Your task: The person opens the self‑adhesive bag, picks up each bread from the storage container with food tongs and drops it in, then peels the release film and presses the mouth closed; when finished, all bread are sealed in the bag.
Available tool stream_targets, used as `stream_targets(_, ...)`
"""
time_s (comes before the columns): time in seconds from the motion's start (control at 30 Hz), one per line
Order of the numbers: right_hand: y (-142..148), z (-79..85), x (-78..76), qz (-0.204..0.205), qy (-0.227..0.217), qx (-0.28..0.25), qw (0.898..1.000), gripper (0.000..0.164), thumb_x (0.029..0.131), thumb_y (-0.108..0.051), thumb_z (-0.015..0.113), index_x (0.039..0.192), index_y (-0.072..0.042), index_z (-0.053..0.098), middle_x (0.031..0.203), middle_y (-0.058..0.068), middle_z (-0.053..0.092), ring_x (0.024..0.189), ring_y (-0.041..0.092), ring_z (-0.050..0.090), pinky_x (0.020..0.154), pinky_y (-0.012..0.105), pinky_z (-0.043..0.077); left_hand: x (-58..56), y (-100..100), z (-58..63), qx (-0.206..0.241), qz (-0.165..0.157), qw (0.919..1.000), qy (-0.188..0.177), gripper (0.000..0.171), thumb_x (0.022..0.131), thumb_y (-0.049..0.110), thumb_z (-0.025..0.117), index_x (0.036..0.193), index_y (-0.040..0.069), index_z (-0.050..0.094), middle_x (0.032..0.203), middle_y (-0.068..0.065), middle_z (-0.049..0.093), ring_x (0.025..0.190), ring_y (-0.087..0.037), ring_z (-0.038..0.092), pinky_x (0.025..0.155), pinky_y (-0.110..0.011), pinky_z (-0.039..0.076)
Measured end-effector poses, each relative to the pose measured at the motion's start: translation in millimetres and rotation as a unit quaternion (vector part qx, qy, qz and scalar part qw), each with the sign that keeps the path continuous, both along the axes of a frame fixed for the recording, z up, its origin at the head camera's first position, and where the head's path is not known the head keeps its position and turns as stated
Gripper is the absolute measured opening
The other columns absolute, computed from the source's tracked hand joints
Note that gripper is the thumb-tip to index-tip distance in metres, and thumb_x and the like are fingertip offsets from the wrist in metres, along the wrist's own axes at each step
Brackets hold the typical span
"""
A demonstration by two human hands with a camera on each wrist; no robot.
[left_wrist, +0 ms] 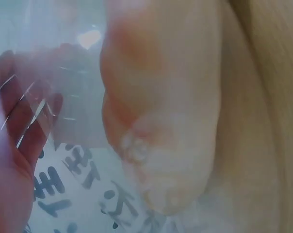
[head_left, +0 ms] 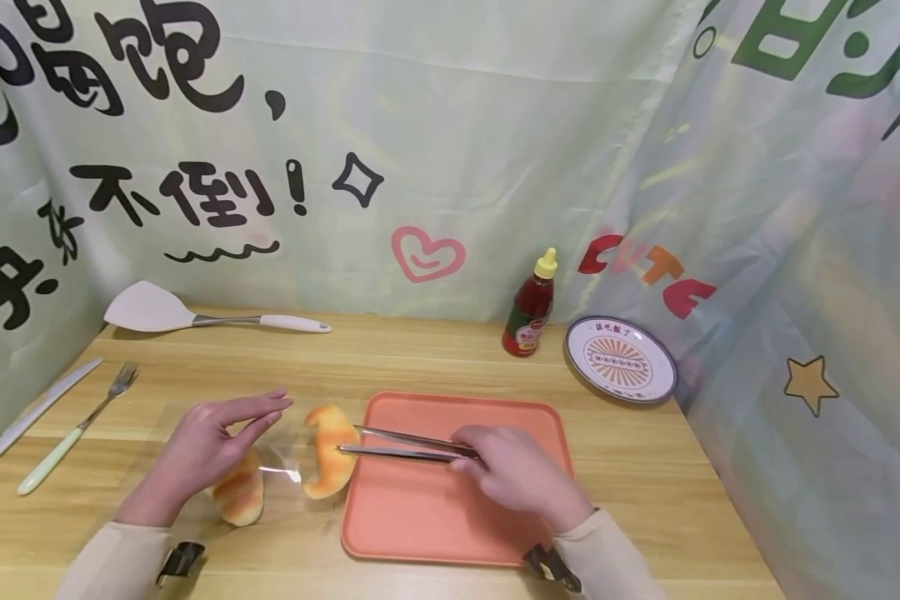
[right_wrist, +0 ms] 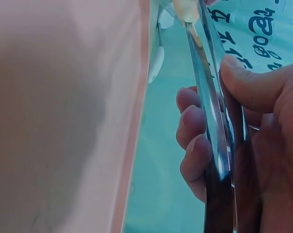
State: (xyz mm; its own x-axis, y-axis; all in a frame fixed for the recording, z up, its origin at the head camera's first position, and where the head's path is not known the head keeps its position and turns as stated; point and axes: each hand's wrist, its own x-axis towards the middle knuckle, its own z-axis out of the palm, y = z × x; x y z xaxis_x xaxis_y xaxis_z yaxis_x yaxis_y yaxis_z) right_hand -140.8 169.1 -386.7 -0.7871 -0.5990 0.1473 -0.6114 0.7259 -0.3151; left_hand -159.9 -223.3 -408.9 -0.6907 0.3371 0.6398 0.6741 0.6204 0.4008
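Observation:
My right hand grips a pair of metal tongs, thumb on one arm and fingers curled round the other in the right wrist view. The tong tips are at a golden crescent-shaped bread roll, just left of the pink tray. My left hand is over clear plastic, its fingers extended. In the left wrist view its straight fingers show through the plastic. A longer bread roll lies below that hand, partly hidden by it, and looms large in the left wrist view.
At the far left lie a knife and a fork. A white spatula lies along the back edge. A red sauce bottle stands behind the tray, and a patterned plate leans against the fabric at the back right.

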Motion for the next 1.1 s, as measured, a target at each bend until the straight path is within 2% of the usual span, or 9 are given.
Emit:
stream_targets(0.3,-12.4,-1.8,-1.5,0.002,0.013,0.003,1.0,0.017,0.094,-0.029,0.068,0.104,-0.015,0.067,0.088,-0.01,0.063,0.071,0.008,0.056,0.066,0.034,0.051,0.8,1.8,2.3,-0.014,0.013,0.9998,0.006,0.031,0.076,-0.003,0.08,0.103,0.013,0.078,0.109,-0.004,0.072,0.09,-0.023,0.071,0.074,-0.012,0.049)
stream_targets(0.43,-18.3,-2.0,-2.4,0.006,0.011,0.006,1.0,0.018,0.094,-0.029,0.068,0.105,-0.015,0.067,0.088,-0.01,0.063,0.07,0.008,0.055,0.066,0.033,0.051,0.3,2.1,1.7,-0.017,0.012,0.9997,0.01,0.032,0.076,-0.004,0.08,0.102,0.012,0.078,0.109,-0.004,0.072,0.089,-0.022,0.071,0.071,-0.012,0.049)
stream_targets(0.63,-25.2,-2.3,-5.0,0.011,0.004,0.005,1.0,0.018,0.095,-0.029,0.067,0.106,-0.014,0.067,0.088,-0.009,0.063,0.071,0.008,0.056,0.066,0.033,0.05,-0.7,1.8,-0.1,-0.018,0.015,0.9997,0.012,0.034,0.074,-0.005,0.081,0.102,0.014,0.078,0.109,-0.003,0.072,0.09,-0.021,0.071,0.074,-0.012,0.049)
stream_targets(0.83,-29.6,-0.9,-10.4,0.013,-0.019,0.002,1.0,0.017,0.095,-0.029,0.067,0.105,-0.016,0.067,0.085,-0.012,0.06,0.067,0.007,0.052,0.062,0.029,0.048,-0.9,1.6,-1.0,-0.015,0.01,0.9997,0.015,0.034,0.073,-0.005,0.081,0.102,0.014,0.078,0.109,-0.004,0.072,0.087,-0.023,0.071,0.061,-0.018,0.047)
stream_targets(1.0,-37.3,2.3,-12.4,0.017,-0.03,0.013,0.999,0.017,0.095,-0.03,0.067,0.106,-0.017,0.068,0.083,-0.013,0.059,0.068,0.006,0.052,0.064,0.028,0.048,-1.6,1.3,-0.4,-0.019,0.014,0.9994,0.026,0.033,0.073,-0.004,0.081,0.101,0.013,0.079,0.108,-0.004,0.073,0.088,-0.022,0.071,0.07,-0.014,0.049)
stream_targets(1.1,-42.5,3.7,-13.5,0.023,-0.031,0.011,0.999,0.016,0.095,-0.029,0.067,0.105,-0.017,0.067,0.078,-0.013,0.055,0.066,0.007,0.05,0.061,0.026,0.045,-2.0,1.7,0.2,-0.015,0.01,0.9993,0.032,0.034,0.072,-0.002,0.082,0.102,0.014,0.078,0.108,-0.004,0.073,0.086,-0.023,0.072,0.07,-0.016,0.05)
